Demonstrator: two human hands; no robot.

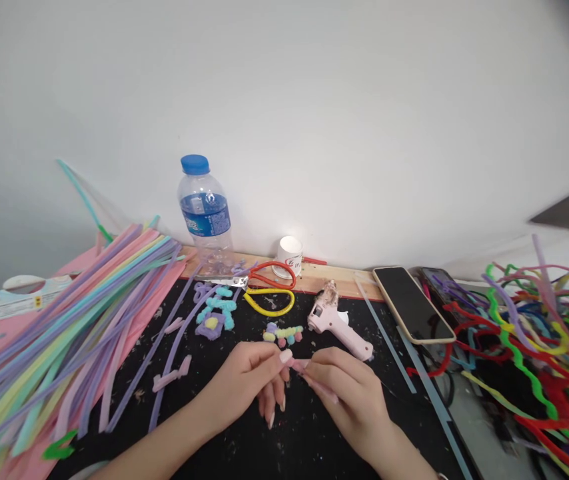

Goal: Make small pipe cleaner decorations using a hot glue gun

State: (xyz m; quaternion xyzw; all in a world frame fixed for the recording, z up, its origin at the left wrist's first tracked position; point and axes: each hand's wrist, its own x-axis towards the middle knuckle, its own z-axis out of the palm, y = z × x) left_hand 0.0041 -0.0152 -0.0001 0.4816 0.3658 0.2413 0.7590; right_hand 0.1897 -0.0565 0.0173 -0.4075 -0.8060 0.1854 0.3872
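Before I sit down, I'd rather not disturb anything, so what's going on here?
A person's left hand and right hand pinch a pink pipe cleaner between them, above a black work surface. Just beyond the hands lie a small multicoloured figure and a pink glue gun, with scissors farther back. Pastel pipe cleaners lie on the left.
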